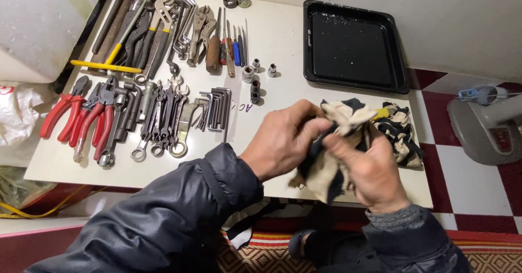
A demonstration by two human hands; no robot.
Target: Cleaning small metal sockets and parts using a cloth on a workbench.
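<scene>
while tools lie nearby, both hands' grip clamps the striped rag (331, 164): left hand (283, 140), right hand (370, 172).

Bare board (283, 50) between sockets (254, 77) and black tray (356, 44).

Left arm (163, 218) wearing puffy black jacket sleeve; right arm (402, 240) showing grey knit cuff under dark jacket.

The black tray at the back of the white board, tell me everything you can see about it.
The black tray is a shallow rectangular pan with rounded corners and a raised rim, metal by its sheen. Pale specks dot its dark floor; nothing else lies in it. It sits flat, slightly skewed, at the white board's far right corner near the wall. Neither hand touches it; both are nearer the camera, bunched in a black-and-cream rag.
</scene>
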